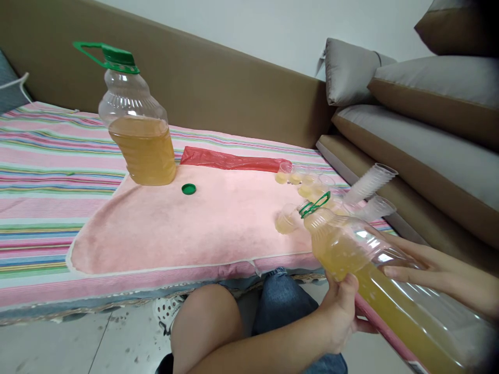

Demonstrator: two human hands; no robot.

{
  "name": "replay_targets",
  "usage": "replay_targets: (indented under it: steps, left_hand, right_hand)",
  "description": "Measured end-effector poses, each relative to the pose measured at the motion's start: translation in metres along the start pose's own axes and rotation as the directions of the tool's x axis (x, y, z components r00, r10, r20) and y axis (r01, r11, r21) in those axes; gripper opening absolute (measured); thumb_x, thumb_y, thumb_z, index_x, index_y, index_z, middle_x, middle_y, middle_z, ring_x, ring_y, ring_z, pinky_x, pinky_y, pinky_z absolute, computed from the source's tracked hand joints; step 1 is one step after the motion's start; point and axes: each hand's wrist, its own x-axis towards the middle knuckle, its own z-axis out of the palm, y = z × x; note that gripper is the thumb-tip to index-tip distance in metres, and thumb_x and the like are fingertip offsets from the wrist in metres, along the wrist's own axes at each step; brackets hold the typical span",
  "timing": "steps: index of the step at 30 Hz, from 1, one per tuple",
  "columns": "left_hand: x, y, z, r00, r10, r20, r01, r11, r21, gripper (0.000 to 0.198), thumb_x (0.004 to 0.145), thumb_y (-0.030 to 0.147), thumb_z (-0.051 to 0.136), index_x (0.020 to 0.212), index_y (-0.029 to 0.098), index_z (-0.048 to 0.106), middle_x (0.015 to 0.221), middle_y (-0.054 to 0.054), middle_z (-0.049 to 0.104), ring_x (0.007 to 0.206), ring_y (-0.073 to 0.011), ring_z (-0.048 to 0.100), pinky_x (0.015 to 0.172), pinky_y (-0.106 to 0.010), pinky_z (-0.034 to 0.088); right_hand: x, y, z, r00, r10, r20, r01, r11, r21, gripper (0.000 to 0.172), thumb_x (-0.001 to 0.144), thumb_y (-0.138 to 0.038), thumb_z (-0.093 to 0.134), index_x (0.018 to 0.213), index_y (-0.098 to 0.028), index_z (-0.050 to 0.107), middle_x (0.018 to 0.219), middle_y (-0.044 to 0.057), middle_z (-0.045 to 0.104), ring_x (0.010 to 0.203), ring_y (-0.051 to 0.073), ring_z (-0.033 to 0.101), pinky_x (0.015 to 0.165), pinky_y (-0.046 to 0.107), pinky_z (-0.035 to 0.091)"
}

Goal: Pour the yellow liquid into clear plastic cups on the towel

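Observation:
A large clear plastic bottle (351, 254) of yellowish liquid lies tilted across the right side, its green-ringed mouth pointing left and down. My left hand (341, 314) grips it from below near the shoulder, thumb against the side. Farther back, my right hand (432, 270) holds it from the far side, fingers stretched along the plastic. The open mouth is at the rim of a clear plastic cup (285, 222) with some yellowish liquid in it. Behind the bottle neck, several similar cups (307, 181) with liquid stand in rows, some partly hidden.
A second large bottle (146, 150) with a green handled cap stands at left, partly full. A green cap (189, 189) lies on the pink mat (175, 234). Red plastic (234, 158) lies behind. Stacked empty cups (370, 184) lean near the cushions (429, 135) at right.

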Motion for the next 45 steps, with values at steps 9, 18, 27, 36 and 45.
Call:
replay_targets:
  steps: [9, 18, 27, 36, 45]
  left_hand:
    - [0.005, 0.014, 0.001, 0.998, -0.007, -0.068, 0.016, 0.990, 0.141, 0.102, 0.057, 0.090, 0.053, 0.132, 0.023, 0.040, 0.128, -0.019, 0.062, 0.097, -0.0331, 0.070, 0.078, -0.054, 0.056]
    - [0.000, 0.060, 0.008, 0.996, 0.065, -0.058, -0.040, 0.934, 0.355, 0.106, 0.055, 0.087, 0.060, 0.135, 0.022, 0.036, 0.140, -0.020, 0.052, 0.124, -0.0400, 0.055, 0.096, -0.058, 0.048]
    - [-0.027, 0.114, 0.010, 0.944, 0.241, 0.224, -0.323, 0.810, 0.490, 0.104, 0.064, 0.073, 0.071, 0.145, 0.021, 0.031, 0.150, -0.018, 0.042, 0.141, -0.0377, 0.036, 0.117, -0.054, 0.028]
    - [-0.077, 0.176, -0.003, 0.881, 0.471, 0.045, -0.389, 0.666, 0.637, 0.087, 0.079, 0.083, 0.037, 0.146, 0.027, 0.039, 0.141, -0.013, 0.055, 0.125, -0.0317, 0.056, 0.105, -0.046, 0.042]
    - [-0.138, 0.235, -0.019, 0.110, 0.962, -0.251, -0.504, 0.272, 0.820, 0.050, 0.090, 0.062, 0.044, 0.115, 0.020, 0.055, 0.131, -0.014, 0.059, 0.122, -0.0253, 0.060, 0.102, -0.042, 0.047]
  right_hand:
    - [0.002, -0.001, 0.006, 0.989, -0.030, -0.144, 0.030, 1.000, -0.001, 0.072, 0.071, -0.051, 0.076, 0.138, -0.046, 0.053, 0.152, 0.002, 0.047, 0.139, 0.033, 0.043, 0.111, 0.047, 0.040]
    - [-0.007, -0.011, 0.015, 0.941, -0.194, -0.278, 0.199, 0.980, -0.010, 0.079, 0.065, -0.056, 0.077, 0.139, -0.045, 0.052, 0.150, 0.003, 0.051, 0.138, 0.036, 0.044, 0.111, 0.054, 0.038]
    - [-0.025, -0.022, 0.050, 0.767, -0.425, -0.480, 0.447, 0.891, -0.074, 0.089, 0.068, -0.060, 0.074, 0.147, -0.039, 0.040, 0.152, 0.007, 0.048, 0.138, 0.038, 0.045, 0.112, 0.058, 0.034]
    - [0.006, -0.074, 0.110, 0.630, -0.534, -0.564, 0.740, 0.634, 0.226, 0.101, 0.065, -0.058, 0.081, 0.151, -0.038, 0.032, 0.121, 0.010, 0.065, 0.114, 0.034, 0.065, 0.098, 0.054, 0.052]
    - [0.082, -0.168, 0.195, 0.472, -0.688, -0.551, 0.875, 0.293, 0.385, 0.108, 0.063, -0.064, 0.081, 0.151, -0.035, 0.025, 0.123, 0.011, 0.060, 0.116, 0.031, 0.060, 0.099, 0.054, 0.049]
